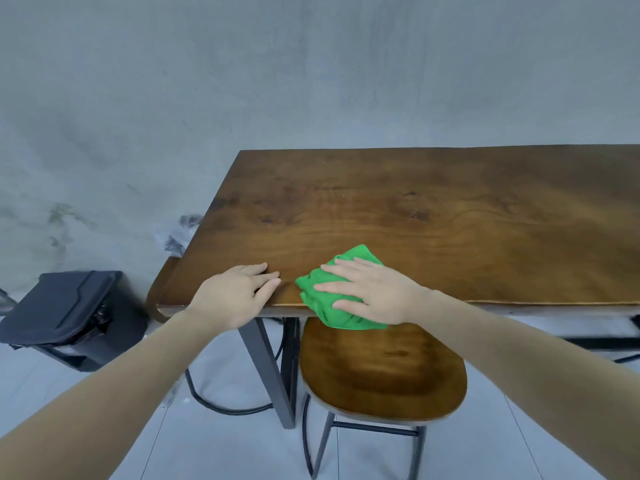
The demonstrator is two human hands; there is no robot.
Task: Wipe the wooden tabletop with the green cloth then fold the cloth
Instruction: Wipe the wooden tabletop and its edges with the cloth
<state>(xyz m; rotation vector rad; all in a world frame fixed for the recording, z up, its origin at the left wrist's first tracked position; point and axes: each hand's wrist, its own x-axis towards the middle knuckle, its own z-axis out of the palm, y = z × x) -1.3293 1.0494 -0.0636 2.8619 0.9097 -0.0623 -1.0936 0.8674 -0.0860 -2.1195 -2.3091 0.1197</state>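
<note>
Head view: one frame, looking down at the table edge.
Green cloth (337,289): bunched at lower centre, on the near edge of the wooden tabletop (433,216), its lower part hanging over the edge above a stool (381,372).
Right hand (370,292): fingers straight and spread, pressing flat on the cloth, not clamped.
Left hand (235,289): flat and relaxed on the wood, just left of the cloth, holding nothing.
Step in hand: wiping, judged; keep the palm flat with even pressure, and draw the overhang back onto the wood.
Long axis: upper right to lower left, roughly; the crumpled outline points no clear way.

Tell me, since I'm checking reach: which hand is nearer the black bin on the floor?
Left. The left hand rests on the tabletop's near-left edge, toward the bin. The right hand lies farther right, flat on the green cloth.
</note>
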